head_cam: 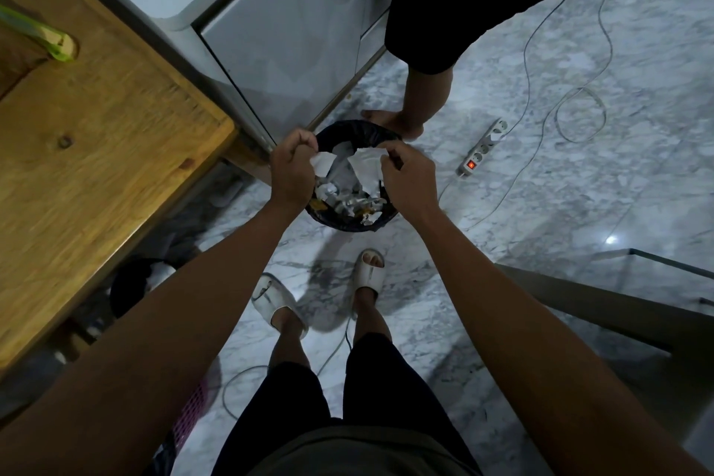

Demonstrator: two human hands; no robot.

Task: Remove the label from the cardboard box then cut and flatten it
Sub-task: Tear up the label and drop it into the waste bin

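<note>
I stand over a black-lined trash bin on the marble floor. My left hand pinches a small white piece of torn label above the bin. My right hand pinches a larger white label piece, also over the bin's opening. The two pieces hang apart, a short gap between them. Crumpled paper scraps fill the bin below. The cardboard box is out of sight.
A wooden table fills the left side, with a green-handled tool on it. Another person's bare leg stands just behind the bin. A white power strip with cables lies on the floor at right. White cabinets are behind.
</note>
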